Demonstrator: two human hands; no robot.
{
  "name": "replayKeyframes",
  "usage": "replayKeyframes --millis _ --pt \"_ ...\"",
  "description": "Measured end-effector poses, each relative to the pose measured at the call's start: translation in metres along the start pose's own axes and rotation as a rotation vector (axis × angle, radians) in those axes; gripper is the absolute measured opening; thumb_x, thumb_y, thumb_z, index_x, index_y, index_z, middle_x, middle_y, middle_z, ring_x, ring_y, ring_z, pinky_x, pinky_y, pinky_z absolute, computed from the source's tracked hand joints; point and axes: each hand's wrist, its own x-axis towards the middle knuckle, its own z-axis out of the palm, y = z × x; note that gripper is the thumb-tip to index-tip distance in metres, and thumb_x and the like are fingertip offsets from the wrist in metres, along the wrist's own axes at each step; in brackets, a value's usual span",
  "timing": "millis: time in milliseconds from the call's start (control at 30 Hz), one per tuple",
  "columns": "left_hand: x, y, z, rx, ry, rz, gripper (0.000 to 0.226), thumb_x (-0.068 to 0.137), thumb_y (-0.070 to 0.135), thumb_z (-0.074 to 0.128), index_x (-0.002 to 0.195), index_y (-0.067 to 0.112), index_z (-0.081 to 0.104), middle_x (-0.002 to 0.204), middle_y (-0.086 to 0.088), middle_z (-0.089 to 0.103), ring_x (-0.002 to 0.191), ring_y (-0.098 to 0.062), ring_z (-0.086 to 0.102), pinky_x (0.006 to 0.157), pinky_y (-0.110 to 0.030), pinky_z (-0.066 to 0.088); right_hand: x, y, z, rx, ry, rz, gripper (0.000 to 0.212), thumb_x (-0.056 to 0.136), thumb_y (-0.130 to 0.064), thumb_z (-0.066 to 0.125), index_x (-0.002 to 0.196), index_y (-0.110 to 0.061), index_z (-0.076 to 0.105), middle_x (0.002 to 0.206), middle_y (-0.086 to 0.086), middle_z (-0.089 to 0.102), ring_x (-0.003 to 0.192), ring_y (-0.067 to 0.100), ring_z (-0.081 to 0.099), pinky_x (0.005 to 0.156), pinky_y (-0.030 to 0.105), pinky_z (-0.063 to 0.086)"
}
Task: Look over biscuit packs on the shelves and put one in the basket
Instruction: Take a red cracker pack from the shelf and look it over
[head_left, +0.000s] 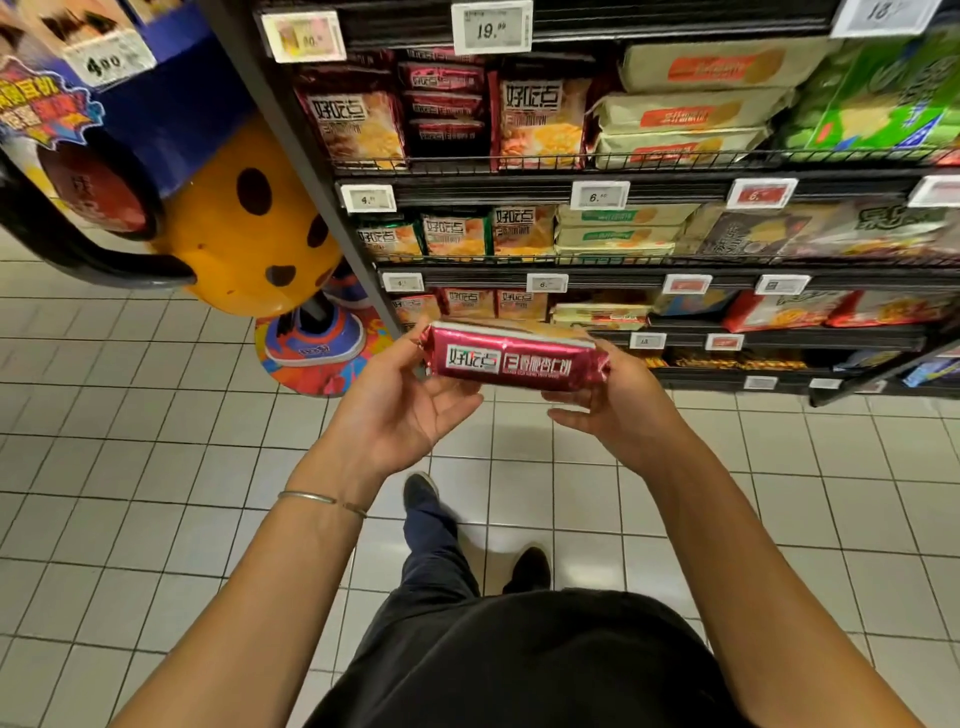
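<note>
Between my two hands sits the red biscuit pack (511, 361), low in front of the shelves (675, 179). It lies long-ways from left to right. The fingers of my left hand (410, 410) curl round its left end. My right hand (618, 405) holds its right end. Both are just as near. I cannot tell where the basket is.

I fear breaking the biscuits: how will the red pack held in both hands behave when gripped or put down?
The red pack looks straight though the left hand and right hand hold only its ends, so it is probably fairly stiff. Its glossy wrapper may be slippery. Its flat sides suggest it will not roll.
</note>
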Motion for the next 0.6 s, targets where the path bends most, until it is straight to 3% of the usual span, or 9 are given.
replayKeyframes --millis 67,233,400,533,600 --pt "-0.002 0.001 -0.001 0.024 -0.034 0.042 0.056 0.096 0.033 0.062 0.148 0.014 0.055 0.142 -0.021 0.064 0.113 -0.033 0.071 0.083 -0.044 0.063 -0.001 0.002 -0.003 0.028 -0.021 -0.037 0.024 0.108 -0.033 0.053 0.124 -0.021 0.066 0.116 0.008 0.077 0.110 0.028 0.072 0.081 0.042 0.059" --pt "0.003 -0.002 -0.012 0.308 -0.074 0.233 0.041 0.107 0.014 0.052 0.145 0.025 0.058 0.136 -0.017 0.069 0.134 -0.045 0.057 0.111 -0.064 0.045 -0.001 0.003 -0.007 -0.024 0.023 -0.167 0.029 0.110 -0.017 0.048 0.129 -0.024 0.067 0.119 0.006 0.076 0.110 0.027 0.073 0.079 0.046 0.063" --pt "-0.002 -0.005 -0.013 0.445 -0.064 0.320 0.041 0.106 0.010 0.054 0.144 0.026 0.058 0.130 -0.013 0.073 0.112 -0.032 0.071 0.083 -0.045 0.062 0.000 0.007 -0.009 -0.075 0.073 -0.238 0.028 0.108 -0.011 0.051 0.128 -0.022 0.067 0.118 0.013 0.075 0.107 0.028 0.074 0.083 0.049 0.064" --pt "-0.001 -0.010 -0.013 0.462 0.060 0.336 0.035 0.107 0.010 0.052 0.142 0.009 0.053 0.123 -0.015 0.075 0.114 -0.040 0.069 0.098 -0.057 0.053 0.001 0.011 -0.007 -0.162 0.168 -0.289 0.020 0.107 -0.008 0.051 0.113 -0.018 0.067 0.109 0.006 0.078 0.103 0.024 0.075 0.078 0.042 0.065" --pt "0.000 -0.012 -0.012 0.472 0.127 0.345 0.031 0.109 0.015 0.050 0.138 0.002 0.051 0.116 -0.015 0.077 0.104 -0.036 0.070 0.095 -0.056 0.052 0.002 0.014 -0.005 -0.189 0.177 -0.304 0.018 0.106 -0.005 0.050 0.109 -0.014 0.066 0.106 0.008 0.077 0.100 0.024 0.075 0.078 0.044 0.065"
